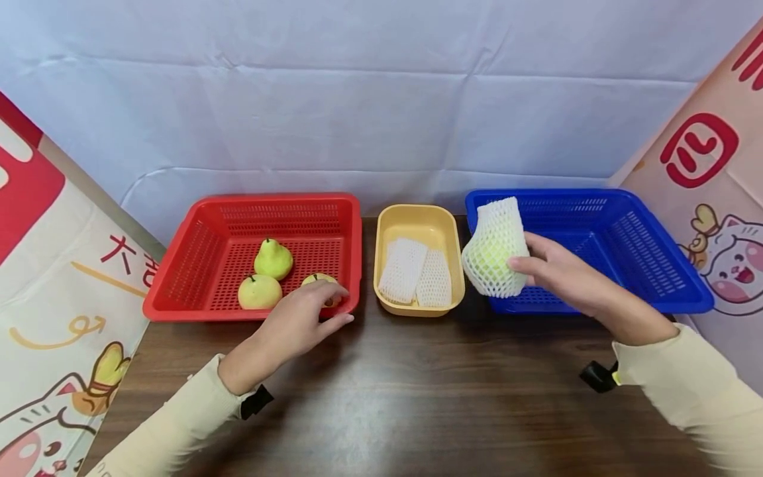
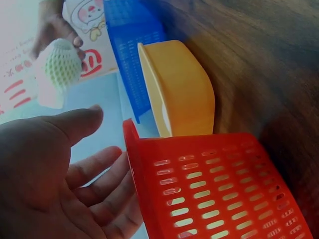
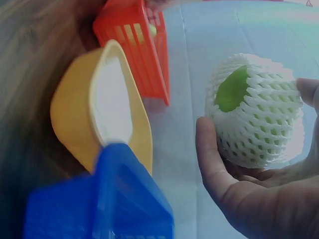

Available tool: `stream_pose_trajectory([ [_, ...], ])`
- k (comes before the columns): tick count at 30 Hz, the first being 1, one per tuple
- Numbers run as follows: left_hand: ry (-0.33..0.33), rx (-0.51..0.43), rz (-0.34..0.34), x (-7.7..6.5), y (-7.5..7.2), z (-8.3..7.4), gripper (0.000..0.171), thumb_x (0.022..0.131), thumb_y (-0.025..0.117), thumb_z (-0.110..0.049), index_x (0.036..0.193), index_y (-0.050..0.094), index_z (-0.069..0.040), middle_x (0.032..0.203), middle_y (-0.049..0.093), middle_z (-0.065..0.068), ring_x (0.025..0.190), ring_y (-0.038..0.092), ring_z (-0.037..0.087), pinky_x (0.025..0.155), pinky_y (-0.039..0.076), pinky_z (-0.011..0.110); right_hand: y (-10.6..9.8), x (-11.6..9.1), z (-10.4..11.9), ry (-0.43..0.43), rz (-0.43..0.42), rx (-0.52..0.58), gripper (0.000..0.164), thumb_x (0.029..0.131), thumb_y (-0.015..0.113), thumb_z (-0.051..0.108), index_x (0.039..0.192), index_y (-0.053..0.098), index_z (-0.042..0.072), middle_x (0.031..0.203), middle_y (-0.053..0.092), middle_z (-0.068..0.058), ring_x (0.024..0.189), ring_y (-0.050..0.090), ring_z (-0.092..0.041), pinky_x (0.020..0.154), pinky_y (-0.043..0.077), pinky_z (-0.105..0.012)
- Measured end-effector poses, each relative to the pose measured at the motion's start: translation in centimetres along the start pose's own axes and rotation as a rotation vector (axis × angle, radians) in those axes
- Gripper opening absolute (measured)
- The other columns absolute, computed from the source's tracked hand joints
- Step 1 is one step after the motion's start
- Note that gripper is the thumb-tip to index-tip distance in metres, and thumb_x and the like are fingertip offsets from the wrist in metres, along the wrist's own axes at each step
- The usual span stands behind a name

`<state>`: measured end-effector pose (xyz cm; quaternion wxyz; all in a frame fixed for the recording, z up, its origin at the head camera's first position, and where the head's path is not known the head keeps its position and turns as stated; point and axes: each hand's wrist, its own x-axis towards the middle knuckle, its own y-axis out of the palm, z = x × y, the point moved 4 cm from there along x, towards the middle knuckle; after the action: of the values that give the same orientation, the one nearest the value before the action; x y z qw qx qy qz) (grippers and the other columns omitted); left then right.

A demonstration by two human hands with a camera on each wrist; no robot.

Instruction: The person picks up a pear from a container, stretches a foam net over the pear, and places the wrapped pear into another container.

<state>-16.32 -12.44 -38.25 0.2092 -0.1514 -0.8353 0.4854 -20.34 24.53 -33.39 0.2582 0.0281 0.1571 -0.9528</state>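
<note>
My right hand [image 1: 563,275] grips a round green fruit [image 3: 233,90] wrapped in a white foam net sleeve [image 1: 490,265]. It is held up over the left edge of the blue basket [image 1: 646,291], and green skin shows through an opening in the netting. My left hand [image 1: 301,318] reaches over the front right rim of the red basket [image 1: 208,315], fingers loosely bent and thumb apart. Beneath those fingers lies a round yellow pear [image 1: 311,279], partly hidden. Another round yellow pear [image 1: 259,293] and a green pear [image 1: 274,260] sit to its left in the basket.
Between the two baskets stands a yellow tub [image 1: 418,213] with white foam net sleeves [image 1: 403,270] lying flat inside. All three containers rest on a dark wooden table [image 1: 405,391]. A pale cloth [image 1: 381,119] hangs behind, with printed panels [image 1: 733,218] at both sides.
</note>
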Motion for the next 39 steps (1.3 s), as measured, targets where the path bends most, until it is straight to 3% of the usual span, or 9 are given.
stream_pose_trajectory([
  [7,-0.014,0.029,0.056,0.3,0.0,0.0,0.023,0.087,0.083,-0.02,0.107,0.076,-0.009,0.098,0.073,-0.001,0.094,0.067,0.016,0.084,0.057,0.038,-3.2,0.6,0.7,0.082,-0.019,-0.132,0.053,0.111,0.04,0.021,0.153,0.025,-0.006,0.121,0.061,0.001,0.104,0.064,-0.006,0.083,0.055,-0.025],
  [17,-0.016,0.056,0.069,0.5,0.0,-0.2,0.016,0.086,0.083,-0.016,0.1,0.077,-0.011,0.093,0.072,-0.002,0.091,0.068,0.016,0.081,0.057,0.037,-7.3,3.2,0.9,0.245,-0.018,-0.298,0.062,0.11,0.042,0.034,0.151,0.027,-0.009,0.135,0.054,-0.022,0.1,0.063,-0.005,0.082,0.056,-0.028],
  [24,0.004,0.073,0.057,0.5,0.1,-0.3,0.014,0.087,0.083,-0.015,0.098,0.077,-0.01,0.093,0.073,-0.001,0.093,0.069,0.018,0.082,0.058,0.038,-9.4,4.6,1.7,0.362,0.062,-0.459,0.063,0.107,0.046,0.042,0.139,0.043,-0.012,0.12,0.061,-0.015,0.097,0.062,-0.018,0.079,0.057,-0.034],
  [29,0.002,0.067,0.058,0.6,0.2,-0.3,0.014,0.087,0.082,-0.014,0.098,0.076,-0.01,0.093,0.072,0.0,0.093,0.069,0.018,0.082,0.058,0.038,-10.1,5.8,1.8,0.447,0.101,-0.556,0.063,0.103,0.051,0.05,0.126,0.054,-0.009,0.1,0.059,-0.007,0.081,0.056,-0.017,0.07,0.054,-0.033],
  [35,-0.004,0.065,0.058,0.6,0.3,-0.3,0.014,0.086,0.083,-0.013,0.098,0.076,-0.009,0.093,0.072,0.0,0.093,0.069,0.019,0.082,0.058,0.039,-10.3,7.1,0.7,0.532,0.149,-0.6,0.067,0.099,0.052,0.055,0.119,0.055,-0.009,0.082,0.059,-0.003,0.062,0.049,-0.011,0.062,0.049,-0.03],
  [39,-0.01,0.069,0.06,0.6,0.3,-0.3,0.015,0.086,0.083,-0.014,0.098,0.076,-0.009,0.093,0.072,0.001,0.094,0.069,0.019,0.082,0.058,0.039,-10.2,8.0,-0.5,0.557,0.144,-0.595,0.072,0.097,0.054,0.054,0.122,0.051,-0.013,0.09,0.062,-0.01,0.07,0.059,-0.015,0.069,0.056,-0.033],
])
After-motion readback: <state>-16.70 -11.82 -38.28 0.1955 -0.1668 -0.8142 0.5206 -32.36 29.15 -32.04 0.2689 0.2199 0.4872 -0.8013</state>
